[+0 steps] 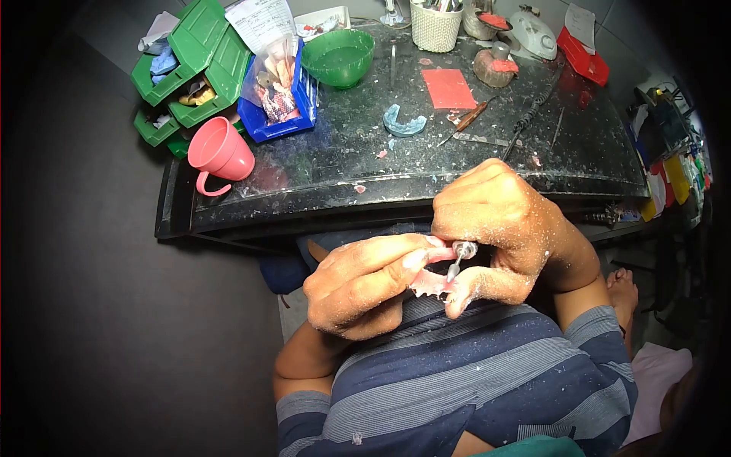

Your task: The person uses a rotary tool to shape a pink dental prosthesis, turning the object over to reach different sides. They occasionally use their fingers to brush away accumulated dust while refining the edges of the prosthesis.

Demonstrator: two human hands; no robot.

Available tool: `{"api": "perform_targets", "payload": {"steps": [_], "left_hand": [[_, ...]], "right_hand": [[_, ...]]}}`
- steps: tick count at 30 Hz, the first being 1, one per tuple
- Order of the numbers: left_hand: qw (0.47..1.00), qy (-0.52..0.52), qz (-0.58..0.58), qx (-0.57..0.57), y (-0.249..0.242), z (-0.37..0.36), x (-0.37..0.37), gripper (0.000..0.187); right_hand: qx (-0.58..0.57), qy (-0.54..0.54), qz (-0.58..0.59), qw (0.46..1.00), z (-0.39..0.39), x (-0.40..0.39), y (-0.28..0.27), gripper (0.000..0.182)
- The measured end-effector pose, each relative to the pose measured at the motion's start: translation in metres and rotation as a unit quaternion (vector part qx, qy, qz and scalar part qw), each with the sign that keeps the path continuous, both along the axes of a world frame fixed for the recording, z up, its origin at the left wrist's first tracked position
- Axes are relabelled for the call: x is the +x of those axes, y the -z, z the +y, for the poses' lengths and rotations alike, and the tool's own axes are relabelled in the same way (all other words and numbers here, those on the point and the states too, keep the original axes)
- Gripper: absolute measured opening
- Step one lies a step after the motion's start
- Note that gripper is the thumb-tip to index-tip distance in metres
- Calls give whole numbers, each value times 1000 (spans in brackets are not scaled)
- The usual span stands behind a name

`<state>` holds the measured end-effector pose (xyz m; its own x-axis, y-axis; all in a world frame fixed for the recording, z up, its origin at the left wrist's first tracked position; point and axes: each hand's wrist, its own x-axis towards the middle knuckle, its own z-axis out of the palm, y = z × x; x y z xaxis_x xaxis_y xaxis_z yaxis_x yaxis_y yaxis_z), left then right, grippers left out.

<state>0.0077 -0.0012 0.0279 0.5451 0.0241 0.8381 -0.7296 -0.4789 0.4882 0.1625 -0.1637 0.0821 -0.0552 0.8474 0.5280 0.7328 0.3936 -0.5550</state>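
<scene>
Above my lap, in front of the bench edge, my left hand pinches a pink denture base between thumb and fingers. Its lower edge looks jagged. My right hand is wrapped round a rotary handpiece, most of which is hidden in the fist. The handpiece's metal bur points down at the denture base, its tip right at the pink surface. My right thumb reaches to the base's right end. Pale dust and shavings cover both hands.
On the dusty bench lie a blue arch-shaped piece, a pink sheet and a wooden-handled carving tool. A pink mug, blue bin, green bins and green bowl stand left. A white basket stands behind.
</scene>
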Motion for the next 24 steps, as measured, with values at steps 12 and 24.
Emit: {"api": "perform_targets", "payload": {"steps": [12, 24], "left_hand": [[1000, -11, 3, 7, -1, 0, -2, 55], [1000, -9, 12, -7, -1, -1, -1, 53]], "right_hand": [[-2, -5, -4, 1000, 0, 1, -2, 56], [-36, 0, -2, 999, -2, 1, -4, 55]]}}
